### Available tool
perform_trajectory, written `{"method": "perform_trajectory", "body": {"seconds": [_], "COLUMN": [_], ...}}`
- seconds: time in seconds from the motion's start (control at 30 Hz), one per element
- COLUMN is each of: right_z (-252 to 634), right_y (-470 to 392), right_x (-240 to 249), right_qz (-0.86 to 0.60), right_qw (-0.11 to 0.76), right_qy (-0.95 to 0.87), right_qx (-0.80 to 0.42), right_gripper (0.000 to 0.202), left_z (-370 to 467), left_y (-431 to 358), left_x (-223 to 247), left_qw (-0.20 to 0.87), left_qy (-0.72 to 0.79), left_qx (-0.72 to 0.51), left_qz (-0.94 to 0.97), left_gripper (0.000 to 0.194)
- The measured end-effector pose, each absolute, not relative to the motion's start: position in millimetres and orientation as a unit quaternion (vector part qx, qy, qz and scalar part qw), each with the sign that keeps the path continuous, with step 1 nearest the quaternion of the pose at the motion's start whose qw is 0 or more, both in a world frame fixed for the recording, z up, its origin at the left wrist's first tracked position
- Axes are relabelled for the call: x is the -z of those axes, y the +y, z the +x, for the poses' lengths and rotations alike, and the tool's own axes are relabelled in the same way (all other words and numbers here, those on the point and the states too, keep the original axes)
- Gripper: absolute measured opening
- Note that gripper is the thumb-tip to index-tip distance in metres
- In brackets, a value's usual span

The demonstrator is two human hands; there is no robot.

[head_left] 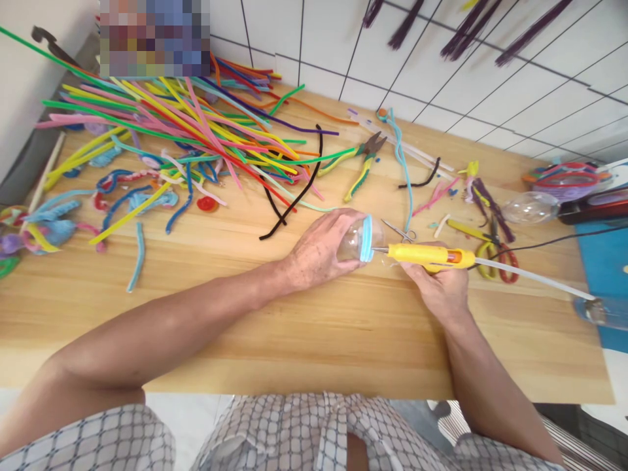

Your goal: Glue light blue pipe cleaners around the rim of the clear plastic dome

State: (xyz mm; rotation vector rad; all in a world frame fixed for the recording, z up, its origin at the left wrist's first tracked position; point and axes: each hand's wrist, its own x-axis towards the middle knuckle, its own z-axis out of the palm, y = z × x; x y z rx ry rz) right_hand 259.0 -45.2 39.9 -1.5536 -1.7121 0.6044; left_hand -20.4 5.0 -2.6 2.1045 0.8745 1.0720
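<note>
My left hand [316, 252] is wrapped round a small clear plastic bottle [349, 244], which lies on its side just over the table. Light blue pipe cleaner [366, 238] is wound in a band around the bottle. In my right hand [439, 288] is a yellow hot glue gun [417, 254], with a long translucent glue stick [534, 279] sticking out of its back. The metal nozzle points left and meets, or nearly meets, the edge of the blue band. Fingers of my left hand hide part of the bottle.
A heap of coloured pipe cleaners [196, 124] covers the back left. Green-yellow pliers [363, 163], small scissors [403, 231] and more pliers [490, 252] lie beyond and right of my hands. A dark cord [554, 241] runs right. A clear plastic piece [532, 208] sits there too.
</note>
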Motion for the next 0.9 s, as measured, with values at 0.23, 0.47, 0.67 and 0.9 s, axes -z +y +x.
{"method": "perform_trajectory", "body": {"seconds": [0.23, 0.47, 0.67, 0.9], "right_z": [258.8, 261.5, 264.8, 264.7], "right_y": [-45.3, -45.9, -48.7, -48.3], "right_x": [-40.2, -36.6, -31.9, -30.4], "right_qz": [-0.610, -0.605, -0.621, -0.618], "right_qw": [0.361, 0.366, 0.361, 0.369], "right_qy": [-0.664, -0.667, -0.651, -0.645], "right_qx": [-0.237, -0.235, -0.246, -0.258], "right_gripper": [0.037, 0.033, 0.031, 0.034], "left_z": [-19.9, -20.1, -20.5, -19.9], "left_y": [5.0, 4.9, 5.5, 4.6], "left_x": [2.8, 3.5, 4.4, 3.2], "left_qw": [0.305, 0.300, 0.294, 0.296], "left_qy": [0.332, 0.326, 0.319, 0.331], "left_qx": [-0.403, -0.410, -0.415, -0.405], "left_qz": [0.796, 0.798, 0.800, 0.799], "left_gripper": [0.076, 0.075, 0.075, 0.078]}}
